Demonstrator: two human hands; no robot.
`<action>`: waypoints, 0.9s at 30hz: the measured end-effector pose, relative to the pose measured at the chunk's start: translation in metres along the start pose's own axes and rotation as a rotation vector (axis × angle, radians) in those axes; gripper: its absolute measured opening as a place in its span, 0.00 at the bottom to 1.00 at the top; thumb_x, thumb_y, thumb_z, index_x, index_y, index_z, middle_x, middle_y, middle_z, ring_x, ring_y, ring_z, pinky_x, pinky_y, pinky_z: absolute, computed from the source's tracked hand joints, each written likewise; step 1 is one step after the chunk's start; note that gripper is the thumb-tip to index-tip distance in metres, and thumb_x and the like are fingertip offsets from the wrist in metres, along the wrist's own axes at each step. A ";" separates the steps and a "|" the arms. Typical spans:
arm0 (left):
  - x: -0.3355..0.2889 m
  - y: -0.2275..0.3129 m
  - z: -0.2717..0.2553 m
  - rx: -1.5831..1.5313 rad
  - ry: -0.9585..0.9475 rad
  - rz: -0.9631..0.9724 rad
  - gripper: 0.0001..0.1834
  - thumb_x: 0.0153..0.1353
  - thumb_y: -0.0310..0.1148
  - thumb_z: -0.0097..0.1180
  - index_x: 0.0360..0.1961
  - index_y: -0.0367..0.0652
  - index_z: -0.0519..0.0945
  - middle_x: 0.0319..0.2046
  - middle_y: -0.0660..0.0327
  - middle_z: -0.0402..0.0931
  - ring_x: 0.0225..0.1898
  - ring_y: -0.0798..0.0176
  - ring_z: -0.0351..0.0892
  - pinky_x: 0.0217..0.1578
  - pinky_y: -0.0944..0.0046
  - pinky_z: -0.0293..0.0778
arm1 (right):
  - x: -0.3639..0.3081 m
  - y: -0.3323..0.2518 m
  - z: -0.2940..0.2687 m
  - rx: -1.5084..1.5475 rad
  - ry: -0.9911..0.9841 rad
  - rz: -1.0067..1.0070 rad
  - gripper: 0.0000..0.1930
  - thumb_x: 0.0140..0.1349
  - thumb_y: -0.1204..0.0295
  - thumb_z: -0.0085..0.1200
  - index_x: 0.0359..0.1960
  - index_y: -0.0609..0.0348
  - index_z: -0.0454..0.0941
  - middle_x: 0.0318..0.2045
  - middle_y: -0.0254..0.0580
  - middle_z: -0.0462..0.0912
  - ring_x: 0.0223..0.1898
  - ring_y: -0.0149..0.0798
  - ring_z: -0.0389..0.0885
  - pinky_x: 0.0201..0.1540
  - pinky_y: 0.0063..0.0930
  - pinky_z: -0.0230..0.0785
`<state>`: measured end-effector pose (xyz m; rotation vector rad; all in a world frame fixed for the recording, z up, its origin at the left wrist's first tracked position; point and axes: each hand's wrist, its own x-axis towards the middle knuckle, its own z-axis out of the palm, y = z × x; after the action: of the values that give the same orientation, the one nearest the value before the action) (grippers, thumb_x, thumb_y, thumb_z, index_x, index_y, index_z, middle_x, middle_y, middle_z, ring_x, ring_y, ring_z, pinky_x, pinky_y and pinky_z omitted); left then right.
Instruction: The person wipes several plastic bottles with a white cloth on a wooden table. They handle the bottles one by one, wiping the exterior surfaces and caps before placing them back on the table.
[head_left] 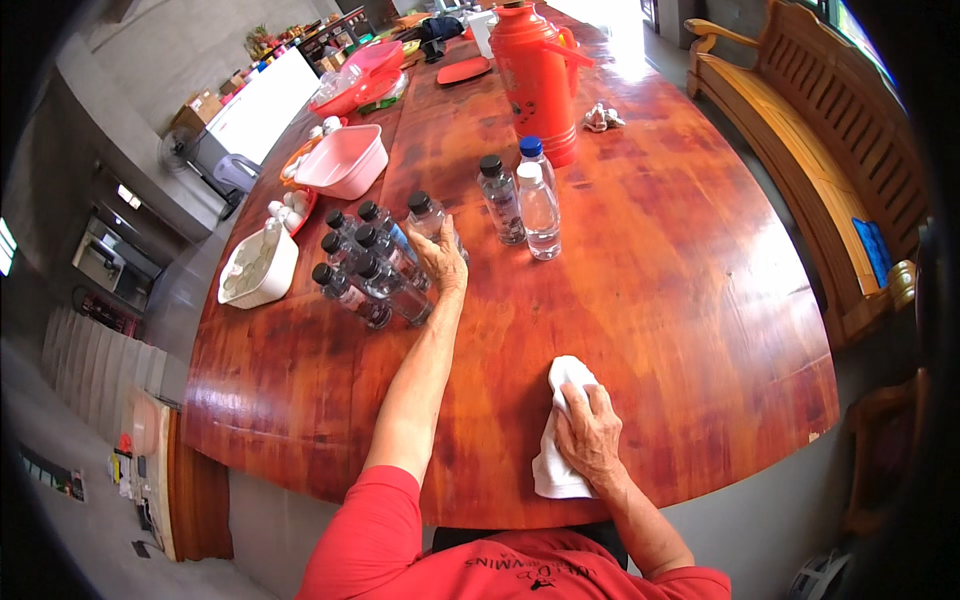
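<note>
Head view: the left hand (442, 262) reaches to a black-capped plastic bottle (424, 212) standing at the right edge of a cluster of similar bottles (396, 290) on the varnished wooden table (700, 330). Its thumb lies along the right side of that bottle and the fingers bend around the left, so the bottle sits between them; how hard they squeeze, I cannot tell. The right hand (592, 435) rests on a folded white cloth (558, 478) near the table's front edge, its fingers bent and close together on the fabric. Whether the fingertips pinch the cloth or only press it down is hidden.

The step in hand looks like placing or taking hold of a bottle at the cluster, with the cloth kept ready for wiping. A black-capped one (503, 205), a white-capped one (541, 222) and a blue-capped one (548, 172) stand apart to the right, in front of the red thermos flask (535, 85).

If the bottle is being set down, the next move calls for loosening the left fingers without knocking its close neighbours; if it is being taken, for a firm grip and a straight lift. The cloth seems well placed for either.
</note>
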<state>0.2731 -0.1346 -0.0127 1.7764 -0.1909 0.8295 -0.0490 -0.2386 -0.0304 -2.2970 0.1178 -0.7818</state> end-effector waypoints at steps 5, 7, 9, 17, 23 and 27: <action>0.018 -0.021 0.013 0.076 0.058 0.007 0.40 0.61 0.44 0.55 0.64 0.31 0.50 0.61 0.41 0.55 0.62 0.44 0.59 0.60 0.51 0.57 | 0.001 -0.003 0.001 0.024 -0.005 0.029 0.17 0.51 0.74 0.58 0.45 0.54 0.75 0.36 0.49 0.73 0.36 0.51 0.75 0.33 0.39 0.71; 0.015 -0.018 0.015 0.093 0.035 -0.018 0.44 0.62 0.43 0.53 0.66 0.28 0.43 0.65 0.38 0.46 0.67 0.43 0.49 0.65 0.51 0.51 | 0.001 -0.001 0.000 0.017 -0.002 0.030 0.17 0.51 0.74 0.58 0.45 0.54 0.75 0.36 0.49 0.73 0.36 0.51 0.75 0.33 0.39 0.71; 0.014 -0.016 0.019 0.138 0.061 0.013 0.44 0.63 0.43 0.53 0.67 0.29 0.42 0.66 0.37 0.44 0.68 0.43 0.47 0.66 0.51 0.49 | 0.002 -0.001 0.000 0.012 -0.002 0.032 0.17 0.51 0.74 0.58 0.45 0.54 0.75 0.36 0.49 0.73 0.36 0.51 0.75 0.33 0.39 0.71; 0.001 0.011 0.010 0.235 0.141 0.187 0.45 0.57 0.33 0.60 0.68 0.34 0.44 0.65 0.39 0.45 0.67 0.42 0.45 0.65 0.48 0.45 | 0.003 -0.001 0.000 0.024 -0.016 0.046 0.16 0.51 0.74 0.58 0.44 0.54 0.75 0.35 0.49 0.73 0.35 0.52 0.75 0.32 0.39 0.71; -0.037 0.040 0.024 0.119 -0.077 0.398 0.37 0.53 0.20 0.57 0.64 0.36 0.55 0.60 0.45 0.58 0.64 0.44 0.54 0.63 0.49 0.52 | 0.003 0.001 0.002 0.028 0.004 0.038 0.16 0.51 0.75 0.58 0.44 0.54 0.75 0.35 0.48 0.73 0.35 0.52 0.75 0.33 0.40 0.70; -0.020 0.008 0.057 -0.081 -0.347 0.099 0.44 0.52 0.27 0.61 0.65 0.32 0.49 0.64 0.42 0.50 0.66 0.46 0.51 0.65 0.51 0.49 | 0.001 0.002 0.005 0.007 -0.015 0.041 0.18 0.50 0.71 0.60 0.45 0.51 0.74 0.35 0.50 0.73 0.37 0.53 0.76 0.32 0.40 0.73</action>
<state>0.2794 -0.1930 -0.0270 1.8354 -0.5364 0.5675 -0.0452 -0.2375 -0.0343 -2.2862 0.1550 -0.7424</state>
